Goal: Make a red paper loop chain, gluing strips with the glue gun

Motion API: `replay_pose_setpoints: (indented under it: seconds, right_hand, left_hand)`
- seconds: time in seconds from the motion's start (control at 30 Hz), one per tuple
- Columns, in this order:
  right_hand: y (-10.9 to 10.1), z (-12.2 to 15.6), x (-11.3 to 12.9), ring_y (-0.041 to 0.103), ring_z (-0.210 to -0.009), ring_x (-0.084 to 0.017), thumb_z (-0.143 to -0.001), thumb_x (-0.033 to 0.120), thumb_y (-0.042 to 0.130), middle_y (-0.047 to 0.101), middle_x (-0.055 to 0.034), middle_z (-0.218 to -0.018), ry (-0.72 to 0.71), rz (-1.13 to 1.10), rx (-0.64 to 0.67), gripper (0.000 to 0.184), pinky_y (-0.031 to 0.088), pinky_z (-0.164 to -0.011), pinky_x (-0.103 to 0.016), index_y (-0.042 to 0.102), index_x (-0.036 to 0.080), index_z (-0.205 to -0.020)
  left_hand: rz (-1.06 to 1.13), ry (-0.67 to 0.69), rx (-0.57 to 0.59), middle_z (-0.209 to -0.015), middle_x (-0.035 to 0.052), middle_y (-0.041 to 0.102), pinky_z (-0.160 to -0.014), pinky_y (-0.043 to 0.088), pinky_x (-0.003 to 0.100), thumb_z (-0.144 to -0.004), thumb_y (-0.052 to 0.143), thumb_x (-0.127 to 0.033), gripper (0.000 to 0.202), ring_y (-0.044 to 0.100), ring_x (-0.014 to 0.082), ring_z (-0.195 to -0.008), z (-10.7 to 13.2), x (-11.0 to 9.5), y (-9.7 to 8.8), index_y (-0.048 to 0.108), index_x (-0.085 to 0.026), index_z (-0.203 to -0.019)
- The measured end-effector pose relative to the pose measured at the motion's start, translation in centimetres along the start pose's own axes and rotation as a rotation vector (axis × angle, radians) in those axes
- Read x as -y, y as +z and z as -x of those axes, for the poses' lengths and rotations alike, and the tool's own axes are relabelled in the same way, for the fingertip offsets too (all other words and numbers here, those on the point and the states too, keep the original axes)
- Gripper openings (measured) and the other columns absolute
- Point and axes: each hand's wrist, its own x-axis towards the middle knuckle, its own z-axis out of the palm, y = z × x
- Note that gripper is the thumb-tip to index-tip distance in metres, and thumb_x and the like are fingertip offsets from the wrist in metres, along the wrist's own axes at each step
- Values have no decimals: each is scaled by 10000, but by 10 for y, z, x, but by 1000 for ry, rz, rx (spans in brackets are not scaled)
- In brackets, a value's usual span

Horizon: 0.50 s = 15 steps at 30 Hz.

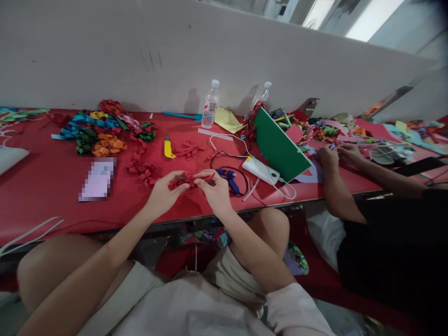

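Observation:
My left hand is closed on the end of a red paper chain, whose looped links trail away to the left on the red table. Close beside it, my right hand pinches a thin red paper strip that reaches toward the links between my fingers. How the strip meets the chain is hard to make out. Loose red paper strips lie just beyond my hands. A yellow-handled cutter rests to their left. Right of my right hand lies a blue glue gun with a black cord.
Coloured paper chains and a phone are at left. A water bottle stands at the back. A white power strip lies by a leaning green board. A co-worker's hands work on the right.

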Motion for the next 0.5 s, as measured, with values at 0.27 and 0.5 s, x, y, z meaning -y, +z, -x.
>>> replay_pose_setpoints:
  seconds: [0.27,0.5]
  right_hand:
    - [1,0,4,661,-834,-166,-812,377,697,699,-52,-1021,-44,1,4,355,594,-689,-284,671,214,-1125]
    - [-3,2,3,669,-773,-154,-881,316,640,694,-34,-891,-225,257,-162,180,570,-726,-285,631,196,-1015]
  left_hand:
    - [-63,-49,-151,-990,67,734,-851,525,301,-880,610,-481,345,680,187,-911,-1,-1,-3,681,-172,-1017]
    - [-108,3,-193,-973,61,734,-773,526,271,-883,624,-433,297,668,163,-841,3,-8,0,682,-175,-1017]
